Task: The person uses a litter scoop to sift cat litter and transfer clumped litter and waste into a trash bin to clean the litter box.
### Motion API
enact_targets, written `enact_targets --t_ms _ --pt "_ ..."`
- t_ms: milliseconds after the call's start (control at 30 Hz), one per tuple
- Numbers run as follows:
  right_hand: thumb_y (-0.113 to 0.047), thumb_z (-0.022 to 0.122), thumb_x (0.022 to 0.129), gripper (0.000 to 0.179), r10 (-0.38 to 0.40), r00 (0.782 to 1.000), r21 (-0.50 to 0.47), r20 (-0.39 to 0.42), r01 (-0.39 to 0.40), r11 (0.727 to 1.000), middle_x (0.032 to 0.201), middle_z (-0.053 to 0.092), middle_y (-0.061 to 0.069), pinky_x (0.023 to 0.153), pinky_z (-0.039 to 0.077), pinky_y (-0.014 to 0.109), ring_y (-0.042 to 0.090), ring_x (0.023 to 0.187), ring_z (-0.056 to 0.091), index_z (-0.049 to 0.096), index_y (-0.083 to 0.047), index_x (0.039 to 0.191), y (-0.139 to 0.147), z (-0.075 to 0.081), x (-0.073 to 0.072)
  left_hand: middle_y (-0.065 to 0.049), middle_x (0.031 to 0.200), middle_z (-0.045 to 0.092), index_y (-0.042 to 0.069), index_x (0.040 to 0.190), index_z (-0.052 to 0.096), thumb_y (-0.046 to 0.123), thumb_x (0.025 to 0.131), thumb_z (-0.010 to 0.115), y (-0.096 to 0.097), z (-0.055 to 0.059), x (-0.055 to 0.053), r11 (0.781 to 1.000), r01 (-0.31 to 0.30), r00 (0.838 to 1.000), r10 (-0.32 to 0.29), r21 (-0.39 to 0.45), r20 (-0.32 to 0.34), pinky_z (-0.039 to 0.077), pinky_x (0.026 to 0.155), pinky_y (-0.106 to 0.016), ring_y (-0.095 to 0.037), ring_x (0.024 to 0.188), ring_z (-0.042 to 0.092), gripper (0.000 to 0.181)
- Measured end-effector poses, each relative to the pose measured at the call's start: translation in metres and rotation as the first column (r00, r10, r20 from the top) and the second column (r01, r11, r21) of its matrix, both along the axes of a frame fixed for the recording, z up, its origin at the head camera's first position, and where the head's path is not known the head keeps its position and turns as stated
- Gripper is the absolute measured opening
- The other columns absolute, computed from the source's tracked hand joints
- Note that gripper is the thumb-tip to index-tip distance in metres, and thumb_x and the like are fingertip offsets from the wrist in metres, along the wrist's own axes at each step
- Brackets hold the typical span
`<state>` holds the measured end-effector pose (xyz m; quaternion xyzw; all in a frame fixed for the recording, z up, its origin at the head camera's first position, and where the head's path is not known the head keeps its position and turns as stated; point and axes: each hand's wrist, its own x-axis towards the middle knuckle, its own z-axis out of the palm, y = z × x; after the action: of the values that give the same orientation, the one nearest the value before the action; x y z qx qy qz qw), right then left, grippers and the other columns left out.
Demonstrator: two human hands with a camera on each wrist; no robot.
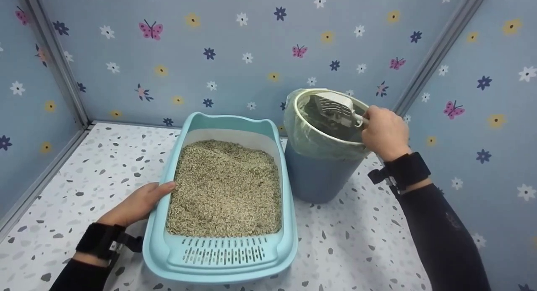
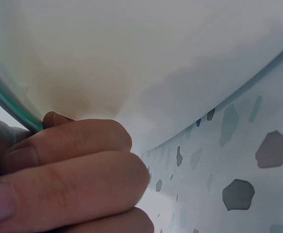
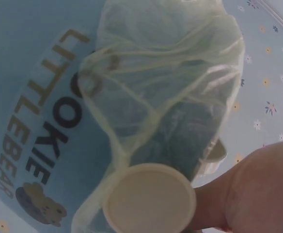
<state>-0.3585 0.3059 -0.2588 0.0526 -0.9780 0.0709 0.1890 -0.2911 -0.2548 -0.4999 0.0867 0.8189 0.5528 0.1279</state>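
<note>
Head view first: the left hand (image 1: 136,205) is gripping the near-left rim of the turquoise litter box (image 1: 289,198), its thumb lying over the edge and its fingers curling in below. The right hand (image 1: 386,131) is closing round the handle of the white slotted litter scoop (image 1: 337,101), whose round handle end is showing in the right wrist view. That scoop is hanging tilted inside the mouth of the blue waste bin (image 1: 316,177); whether any clumps are sitting on it is hard to tell. Pale-green bin liner (image 1: 302,135) is draping over the bin's rim, and granular litter (image 1: 226,190) is covering the box floor. Both containers are standing side by side on the speckled tabletop (image 1: 348,245). Emptying the scoop is probably the step in hand — the next move likely calls for shaking off any remains above the liner, then bringing the scoop back over the litter.
</note>
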Motion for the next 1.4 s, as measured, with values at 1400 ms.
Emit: enact_targets --t_ms 1400 --pt "-0.007 0.072 0.105 0.017 0.271 0.950 -0.139 -0.152 -0.292 0.946 0.102 0.077 0.016 0.075 0.058 0.051 0.033 0.081 0.068 0.076 0.002 0.119 -0.088 -0.013 0.062 -0.016 0.118 0.080 -0.007 0.142 0.062 0.053 0.119 0.043 0.000 0.002 0.002 1.000 0.010 1.000 -0.010 0.014 0.003 0.063 0.093 -0.034 -0.030 0.099 0.080 0.067"
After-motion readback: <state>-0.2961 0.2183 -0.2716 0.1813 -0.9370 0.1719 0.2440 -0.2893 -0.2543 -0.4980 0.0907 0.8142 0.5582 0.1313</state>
